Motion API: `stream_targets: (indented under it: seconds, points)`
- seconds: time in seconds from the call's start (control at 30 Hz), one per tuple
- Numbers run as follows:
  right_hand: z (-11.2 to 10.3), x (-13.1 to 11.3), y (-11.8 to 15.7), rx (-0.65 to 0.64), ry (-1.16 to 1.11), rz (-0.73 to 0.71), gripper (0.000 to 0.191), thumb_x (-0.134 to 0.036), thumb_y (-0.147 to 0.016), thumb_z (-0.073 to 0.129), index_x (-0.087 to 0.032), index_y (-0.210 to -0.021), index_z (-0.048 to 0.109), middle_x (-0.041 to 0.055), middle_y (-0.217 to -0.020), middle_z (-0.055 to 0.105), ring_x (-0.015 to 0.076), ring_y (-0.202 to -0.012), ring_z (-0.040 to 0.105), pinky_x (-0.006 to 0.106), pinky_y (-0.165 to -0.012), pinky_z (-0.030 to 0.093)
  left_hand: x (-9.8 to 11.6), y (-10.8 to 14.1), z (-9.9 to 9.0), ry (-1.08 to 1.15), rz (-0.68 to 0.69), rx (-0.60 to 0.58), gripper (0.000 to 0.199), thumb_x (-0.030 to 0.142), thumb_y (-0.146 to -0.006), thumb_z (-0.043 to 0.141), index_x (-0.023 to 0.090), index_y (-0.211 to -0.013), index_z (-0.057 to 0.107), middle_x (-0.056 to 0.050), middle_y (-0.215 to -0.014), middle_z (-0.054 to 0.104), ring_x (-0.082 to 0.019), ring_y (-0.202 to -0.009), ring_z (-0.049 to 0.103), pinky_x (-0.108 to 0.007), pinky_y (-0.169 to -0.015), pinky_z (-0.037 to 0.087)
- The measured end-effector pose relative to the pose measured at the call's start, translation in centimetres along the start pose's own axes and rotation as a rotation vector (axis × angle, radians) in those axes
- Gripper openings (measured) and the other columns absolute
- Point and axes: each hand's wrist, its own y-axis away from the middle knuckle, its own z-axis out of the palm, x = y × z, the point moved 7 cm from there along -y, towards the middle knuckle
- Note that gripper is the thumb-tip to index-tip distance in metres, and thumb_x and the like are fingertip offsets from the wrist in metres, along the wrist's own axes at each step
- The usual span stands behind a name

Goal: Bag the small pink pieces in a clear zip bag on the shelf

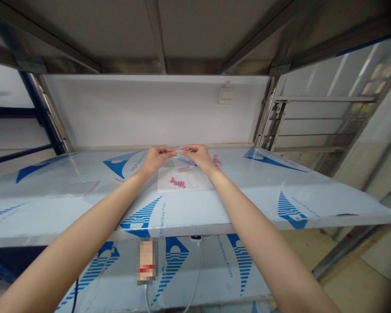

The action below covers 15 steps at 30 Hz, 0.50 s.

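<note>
My left hand (159, 157) and my right hand (196, 154) meet above the far part of the table, fingers pinched. Between them is a thin, clear, pinkish-edged piece (180, 151) that looks like plastic; its exact kind is too small to make out. Below the hands lies a flat white sheet (198, 181). A cluster of pink beads (177, 182) rests on the sheet's near left part, and a pink strip-like item (184, 168) lies farther back. Just right of my right hand are more pink pieces (217, 161), seemingly in clear wrapping.
The table (195, 213) is covered in blue-printed protective film. On a lower shelf lie a blurred tan device (147, 261) with a white cable and a white plug-like device (196, 238). A metal shelf (195, 39) hangs overhead. A wall switch (227, 95) is behind.
</note>
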Motion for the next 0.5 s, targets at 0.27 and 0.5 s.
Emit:
stream_targets:
  seconds: [0.27,0.5]
  points:
    - [-0.1,-0.3,0.1,0.033,-0.056,0.022,0.017,-0.032,-0.069,0.072,-0.016,-0.076,0.073,0.0059,-0.081,0.074,0.0163,-0.076,0.066,0.025,-0.072,0.047,1.0,0.1,-0.1,-0.043,0.048,-0.012,0.024,0.042,-0.071,0.067,0.018,-0.073,0.073,-0.006,-0.079,0.073,-0.021,-0.078,0.063,-0.033,-0.077,0.045]
    - [-0.1,-0.2,0.0,0.031,-0.029,0.072,0.019,-0.034,-0.068,0.072,-0.017,-0.076,0.074,0.0059,-0.080,0.074,0.0165,-0.075,0.066,0.026,-0.071,0.047,1.2,0.2,0.0,-0.052,0.044,-0.001,0.023,0.041,-0.071,0.068,0.019,-0.072,0.073,-0.007,-0.078,0.073,-0.021,-0.076,0.063,-0.033,-0.075,0.045]
